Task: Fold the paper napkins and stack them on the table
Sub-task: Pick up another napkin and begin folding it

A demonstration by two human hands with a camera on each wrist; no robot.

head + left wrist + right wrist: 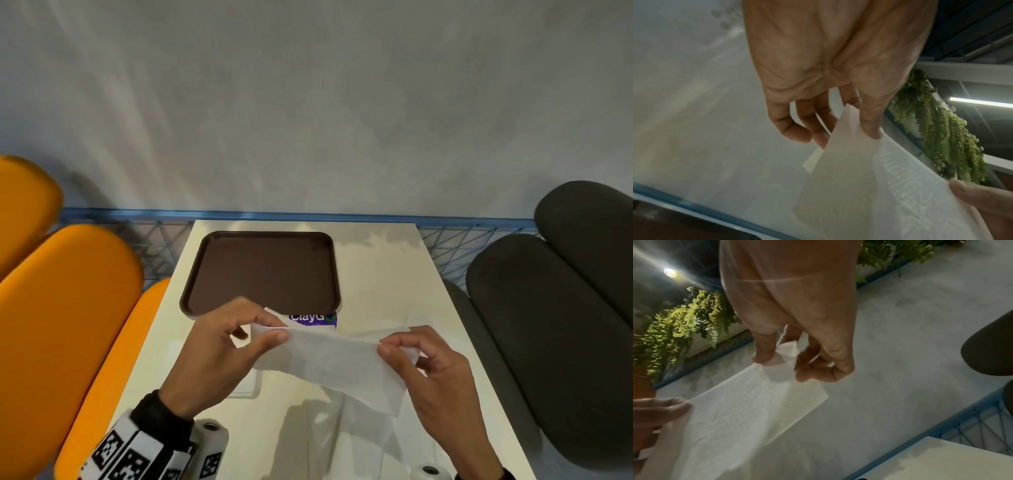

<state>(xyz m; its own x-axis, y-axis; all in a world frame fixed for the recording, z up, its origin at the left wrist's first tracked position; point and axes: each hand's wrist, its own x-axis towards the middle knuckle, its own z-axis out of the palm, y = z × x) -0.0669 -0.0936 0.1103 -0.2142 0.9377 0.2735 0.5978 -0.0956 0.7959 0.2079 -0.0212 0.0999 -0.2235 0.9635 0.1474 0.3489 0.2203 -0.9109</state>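
Observation:
A white paper napkin (329, 359) hangs stretched in the air above the white table (383, 274), between both hands. My left hand (274, 334) pinches its upper left corner between thumb and forefinger. My right hand (390, 344) pinches the upper right corner the same way. The left wrist view shows the napkin (869, 186) running down from the left hand (857, 123), thumb on top. In the right wrist view the right hand (777, 352) nips a crumpled corner of the napkin (748, 405). A purple napkin pack (313, 318) lies on the table behind the sheet, partly hidden.
A dark brown tray (263, 270) sits at the table's far left. Orange seats (68, 291) line the left side and dark grey seats (565, 308) the right. A blue mesh rail (308, 216) runs past the far edge. Hanging green plants (941, 129) are off to the side.

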